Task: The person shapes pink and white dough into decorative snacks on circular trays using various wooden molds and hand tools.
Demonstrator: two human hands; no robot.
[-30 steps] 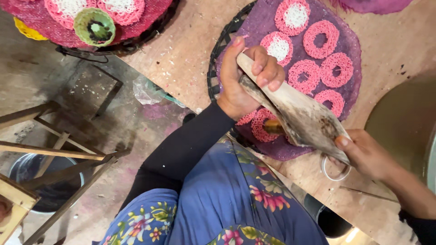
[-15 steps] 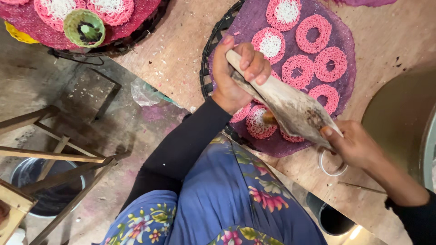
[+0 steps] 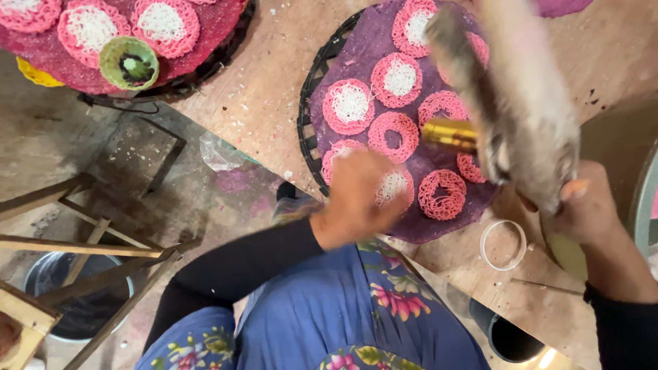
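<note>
My right hand (image 3: 584, 205) grips the lower end of a long, dough-smeared wooden press (image 3: 521, 103). The press is lifted and blurred above the right side of a purple mat (image 3: 370, 41), and a brass nozzle (image 3: 449, 134) sticks out of its side. The mat lies on a black woven tray (image 3: 305, 130) and carries several pink string rings (image 3: 394, 133), some with white centres. My left hand (image 3: 358, 199) is off the press, blurred, over the mat's near edge beside a ring. Its fingers cannot be made out.
A second tray with a red mat (image 3: 205, 48), more rings and a green cup (image 3: 129, 63) sits at the top left. A white ring (image 3: 502, 244) lies on the wooden table near my right hand. Below stand a wooden frame (image 3: 89, 247), a grey bucket (image 3: 82, 308) and a black bucket (image 3: 510, 339).
My left hand let go of the press's upper end and dropped toward the mat's near edge. My right hand swung the press up and to the right.
</note>
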